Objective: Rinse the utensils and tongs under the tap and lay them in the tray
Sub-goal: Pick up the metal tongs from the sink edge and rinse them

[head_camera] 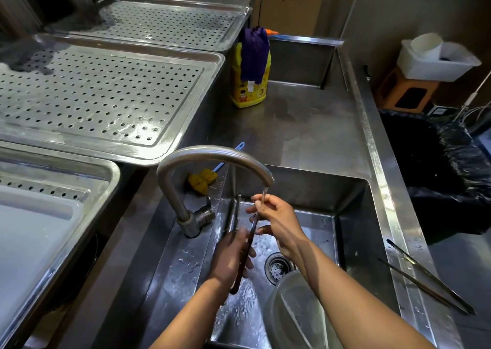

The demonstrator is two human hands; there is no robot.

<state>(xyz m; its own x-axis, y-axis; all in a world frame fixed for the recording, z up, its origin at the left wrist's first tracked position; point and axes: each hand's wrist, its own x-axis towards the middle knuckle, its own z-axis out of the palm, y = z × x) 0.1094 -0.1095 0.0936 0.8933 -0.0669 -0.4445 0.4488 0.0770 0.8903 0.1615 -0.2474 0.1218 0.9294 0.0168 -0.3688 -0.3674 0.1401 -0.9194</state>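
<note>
Left hand point(231, 255) closed around dark-handled utensil point(245, 250); right hand point(279, 221) fingers pinching its upper end beneath running tap point(212, 160).

Steel counter point(313, 136) carries detergent bottle point(249, 83), tongs point(427, 277).

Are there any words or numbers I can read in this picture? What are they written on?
No text here can be read.
Yellow bottle: its label shows a cartoon figure and some print, too blurred to read.
White tag on the purple cloth: too small to tell if anything is printed.
Trays, tap, sink, white bin: no writing shows.
</note>
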